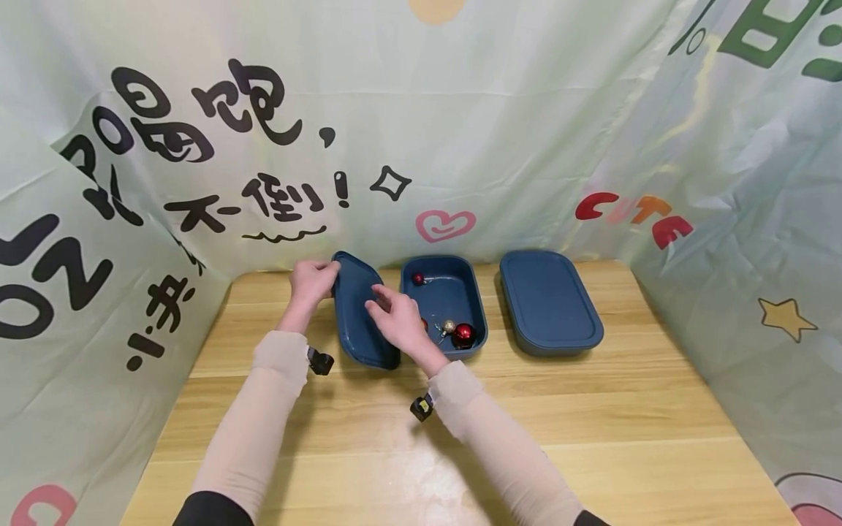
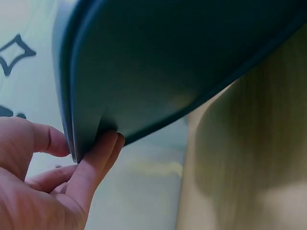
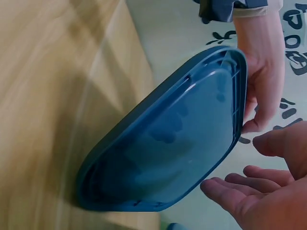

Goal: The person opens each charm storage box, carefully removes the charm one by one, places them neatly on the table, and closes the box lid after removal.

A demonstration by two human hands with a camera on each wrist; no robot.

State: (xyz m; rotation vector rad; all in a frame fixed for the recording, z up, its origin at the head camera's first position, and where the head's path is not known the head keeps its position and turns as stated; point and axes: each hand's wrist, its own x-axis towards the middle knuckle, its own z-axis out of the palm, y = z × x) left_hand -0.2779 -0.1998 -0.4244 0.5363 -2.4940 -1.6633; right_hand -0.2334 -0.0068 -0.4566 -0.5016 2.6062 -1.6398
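Observation:
My left hand [image 1: 312, 281] pinches the far left corner of a dark blue box lid [image 1: 358, 314]. The lid stands tilted on edge above the wood, its ridged underside facing right in the right wrist view. Close by the lid's right edge is my right hand [image 1: 397, 321], its thumb and fingers spread apart. Whether a fingertip touches the rim I cannot tell. Just right of it sits an open blue box [image 1: 454, 288] holding a big shiny red ball ornament [image 1: 463, 336], a small gold one [image 1: 449, 326] and a small red one [image 1: 418, 279]. My right hand partly hides another ornament.
A second blue box [image 1: 552, 299] with its lid on stands at the right. The wooden table [image 1: 513, 424] ends at a printed cloth backdrop [image 1: 520, 146] behind and at both sides. A camera is strapped to each wrist.

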